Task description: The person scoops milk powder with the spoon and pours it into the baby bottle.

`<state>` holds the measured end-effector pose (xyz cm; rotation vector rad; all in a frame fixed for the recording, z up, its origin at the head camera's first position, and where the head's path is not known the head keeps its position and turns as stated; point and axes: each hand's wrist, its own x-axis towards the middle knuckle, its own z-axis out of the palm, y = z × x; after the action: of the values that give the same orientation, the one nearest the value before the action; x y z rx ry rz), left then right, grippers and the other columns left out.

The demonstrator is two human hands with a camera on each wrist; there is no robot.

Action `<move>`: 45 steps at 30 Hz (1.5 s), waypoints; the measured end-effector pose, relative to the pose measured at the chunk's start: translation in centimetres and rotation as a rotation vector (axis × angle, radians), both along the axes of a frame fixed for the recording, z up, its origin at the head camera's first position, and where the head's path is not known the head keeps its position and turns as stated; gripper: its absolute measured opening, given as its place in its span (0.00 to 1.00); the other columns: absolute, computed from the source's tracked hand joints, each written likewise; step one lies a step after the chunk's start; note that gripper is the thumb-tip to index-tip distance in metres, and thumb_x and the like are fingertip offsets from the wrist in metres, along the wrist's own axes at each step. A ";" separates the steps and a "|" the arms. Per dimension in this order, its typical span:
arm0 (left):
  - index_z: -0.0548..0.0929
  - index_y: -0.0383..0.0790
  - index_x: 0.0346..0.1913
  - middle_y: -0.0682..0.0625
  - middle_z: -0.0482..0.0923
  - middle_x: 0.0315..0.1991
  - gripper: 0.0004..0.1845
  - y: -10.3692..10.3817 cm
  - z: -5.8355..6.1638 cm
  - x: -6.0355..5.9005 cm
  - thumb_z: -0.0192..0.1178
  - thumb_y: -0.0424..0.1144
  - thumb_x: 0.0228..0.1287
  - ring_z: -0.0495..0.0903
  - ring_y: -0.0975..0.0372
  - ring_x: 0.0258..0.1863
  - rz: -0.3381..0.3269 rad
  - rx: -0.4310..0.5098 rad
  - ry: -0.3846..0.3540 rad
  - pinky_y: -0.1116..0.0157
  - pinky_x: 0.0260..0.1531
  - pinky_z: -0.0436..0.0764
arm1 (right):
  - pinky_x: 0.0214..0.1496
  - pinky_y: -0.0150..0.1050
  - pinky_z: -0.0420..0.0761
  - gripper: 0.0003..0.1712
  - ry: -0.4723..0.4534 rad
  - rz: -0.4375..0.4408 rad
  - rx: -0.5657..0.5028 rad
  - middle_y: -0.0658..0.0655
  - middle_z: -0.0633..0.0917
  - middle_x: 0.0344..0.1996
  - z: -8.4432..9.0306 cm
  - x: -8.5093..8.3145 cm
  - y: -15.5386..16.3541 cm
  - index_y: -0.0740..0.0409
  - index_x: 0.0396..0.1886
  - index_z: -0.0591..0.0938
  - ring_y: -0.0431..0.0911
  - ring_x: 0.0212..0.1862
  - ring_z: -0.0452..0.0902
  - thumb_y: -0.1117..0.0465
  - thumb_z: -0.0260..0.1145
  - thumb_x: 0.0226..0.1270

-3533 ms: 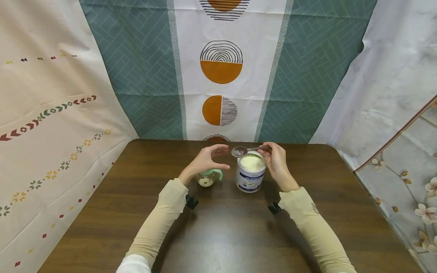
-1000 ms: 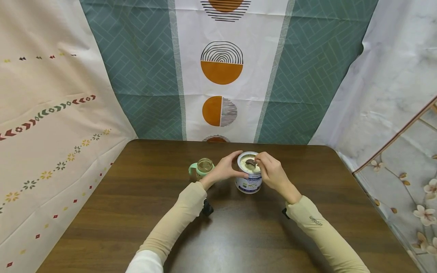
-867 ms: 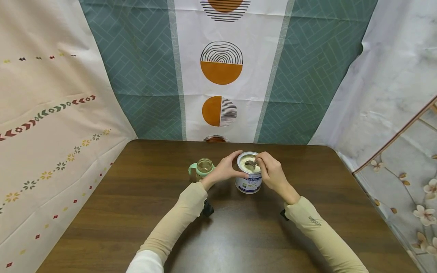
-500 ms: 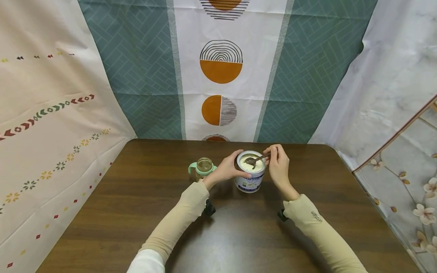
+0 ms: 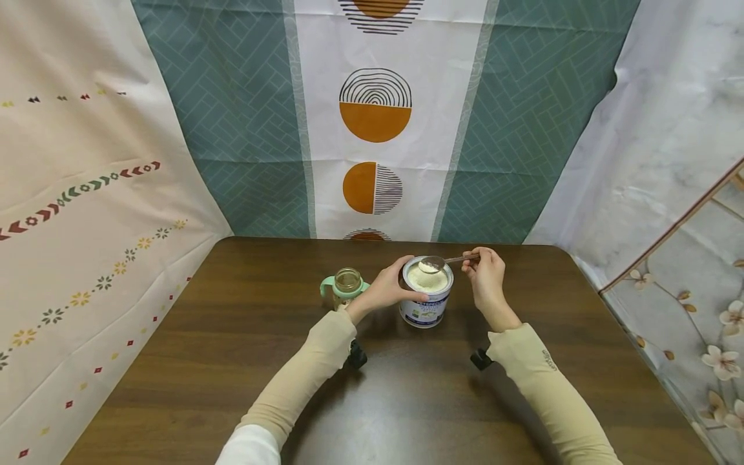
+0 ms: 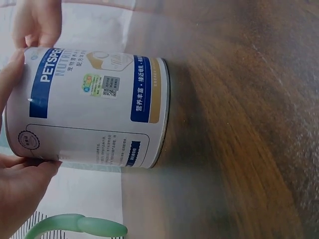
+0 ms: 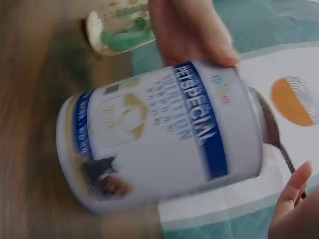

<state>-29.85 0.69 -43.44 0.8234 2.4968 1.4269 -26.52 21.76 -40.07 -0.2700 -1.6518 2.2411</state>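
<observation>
My left hand (image 5: 385, 289) grips the side of a white and blue milk powder can (image 5: 425, 311), thumb in front and fingers round the left near its rim. Pale cream powder (image 5: 427, 280) fills the can close to the top. Between thumb and fingers my right hand (image 5: 487, 274) pinches the handle of a metal spoon (image 5: 454, 259). The spoon's bowl is over the can's mouth and carries a heap of powder. In the right wrist view the spoon (image 7: 271, 122) shows just beyond the can's rim, with the can (image 7: 159, 134) upright on the table.
A clear bottle (image 5: 348, 281) with green handles stands open-topped to the left of the can, partly behind my left wrist. The brown wooden table (image 5: 395, 400) ends at a patterned cloth (image 5: 250, 194) behind, with more cloths hanging at both sides.
My left hand has gone from beside the bottle to the can. The spoon, empty at first, dipped into the powder and has risen loaded, my right hand shifting right. The bottle's handles have turned.
</observation>
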 end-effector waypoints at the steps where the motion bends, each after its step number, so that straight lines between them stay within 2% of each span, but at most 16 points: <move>1: 0.60 0.44 0.73 0.45 0.73 0.64 0.51 0.0 0.0 0.0 0.76 0.49 0.46 0.73 0.55 0.63 -0.002 0.004 0.001 0.54 0.63 0.73 | 0.24 0.24 0.75 0.13 -0.003 0.002 -0.001 0.51 0.79 0.28 0.0 -0.1 0.0 0.61 0.35 0.70 0.36 0.23 0.71 0.63 0.41 0.78; 5: 0.60 0.42 0.73 0.45 0.73 0.64 0.51 0.0 -0.1 -0.1 0.76 0.48 0.47 0.73 0.55 0.62 -0.010 0.008 0.013 0.54 0.62 0.73 | 0.23 0.24 0.76 0.12 -0.045 -0.012 0.020 0.50 0.79 0.26 -0.2 0.0 0.0 0.62 0.36 0.70 0.36 0.22 0.71 0.64 0.41 0.78; 8: 0.59 0.41 0.73 0.45 0.72 0.64 0.52 0.0 -0.1 -0.1 0.76 0.48 0.48 0.73 0.54 0.63 -0.009 0.004 0.011 0.54 0.63 0.73 | 0.24 0.25 0.76 0.12 -0.085 0.001 -0.020 0.50 0.79 0.27 -0.3 0.0 0.2 0.61 0.36 0.69 0.36 0.22 0.71 0.63 0.40 0.78; 16: 0.58 0.42 0.73 0.44 0.73 0.64 0.51 0.1 -0.3 0.0 0.75 0.49 0.48 0.73 0.55 0.62 -0.006 0.001 0.002 0.54 0.63 0.73 | 0.25 0.23 0.76 0.10 -0.154 0.066 -0.056 0.50 0.79 0.29 -0.1 0.3 0.2 0.58 0.39 0.68 0.35 0.24 0.72 0.63 0.39 0.78; 27: 0.58 0.43 0.74 0.44 0.72 0.64 0.51 0.0 -0.2 0.3 0.75 0.48 0.49 0.73 0.55 0.62 -0.017 0.006 -0.001 0.55 0.62 0.74 | 0.25 0.23 0.75 0.11 -0.154 0.110 -0.127 0.49 0.80 0.27 -0.3 0.3 0.2 0.60 0.38 0.69 0.35 0.24 0.72 0.64 0.39 0.78; 35: 0.58 0.42 0.74 0.44 0.72 0.64 0.53 -0.1 -0.2 0.2 0.73 0.56 0.49 0.73 0.57 0.62 -0.040 0.007 0.024 0.57 0.61 0.74 | 0.25 0.22 0.75 0.12 -0.156 0.128 -0.170 0.49 0.80 0.26 -0.5 0.3 0.1 0.59 0.37 0.69 0.36 0.24 0.72 0.63 0.40 0.78; 40: 0.57 0.42 0.74 0.44 0.72 0.64 0.51 0.0 -0.2 0.2 0.74 0.50 0.51 0.73 0.55 0.62 -0.043 0.017 -0.005 0.55 0.62 0.74 | 0.24 0.22 0.74 0.11 -0.136 0.126 -0.188 0.49 0.80 0.25 -0.5 0.1 -0.2 0.60 0.36 0.69 0.35 0.24 0.71 0.64 0.40 0.77; 45: 0.59 0.44 0.73 0.45 0.73 0.63 0.48 0.0 -0.1 0.4 0.74 0.47 0.51 0.73 0.56 0.62 -0.033 0.007 -0.022 0.54 0.62 0.73 | 0.24 0.22 0.74 0.12 -0.160 0.125 -0.220 0.49 0.80 0.25 -0.5 0.1 -0.4 0.59 0.35 0.69 0.36 0.23 0.71 0.64 0.40 0.78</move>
<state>-29.42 0.66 -43.57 0.8414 2.4523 1.4269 -26.44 21.39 -40.56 -0.4207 -1.5358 2.5598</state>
